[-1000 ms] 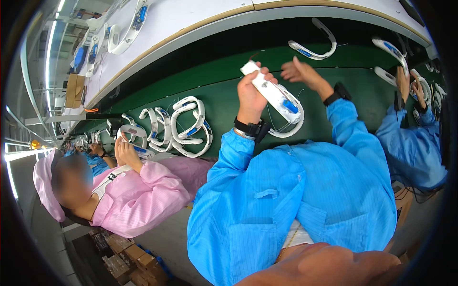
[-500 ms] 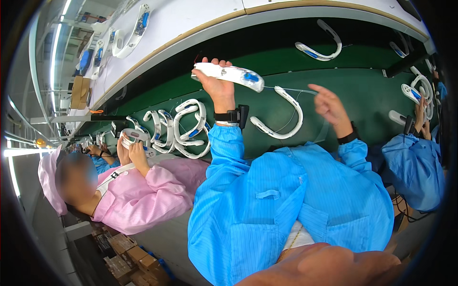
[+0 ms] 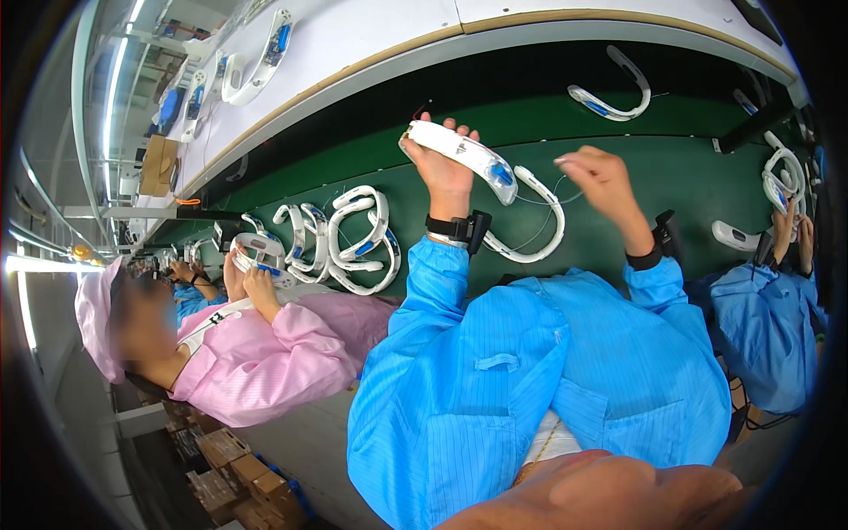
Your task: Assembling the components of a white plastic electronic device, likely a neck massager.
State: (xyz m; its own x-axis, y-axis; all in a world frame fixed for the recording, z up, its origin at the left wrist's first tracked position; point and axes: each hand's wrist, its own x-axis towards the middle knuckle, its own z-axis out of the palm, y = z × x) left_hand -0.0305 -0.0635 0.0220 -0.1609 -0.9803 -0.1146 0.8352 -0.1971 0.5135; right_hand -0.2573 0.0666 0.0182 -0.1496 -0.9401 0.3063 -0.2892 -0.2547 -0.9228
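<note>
My left hand (image 3: 448,168) grips a white curved shell (image 3: 459,150) with a blue part (image 3: 500,174) set in its lower end, holding it tilted above the green bench. A short red wire sticks out at its upper end. Just beyond, a white U-shaped band (image 3: 549,240) lies on the bench, partly behind the held shell. A thin pale wire (image 3: 549,202) loops from the shell toward my right hand (image 3: 594,177). That hand is raised, its fingers curled and pinched at the wire; the exact contact is hard to see.
Several white curved bands (image 3: 362,252) lie to the left, beside a person in pink (image 3: 265,353) handling another. One band (image 3: 618,104) rests farther back. At right a person in blue (image 3: 764,309) works. A white shelf (image 3: 371,35) runs above the green bench (image 3: 654,208).
My left hand has moved right and slightly down with the white shell, tilting it more steeply. My right hand's pointing finger has curled in, and the wire has gone from taut to looped.
</note>
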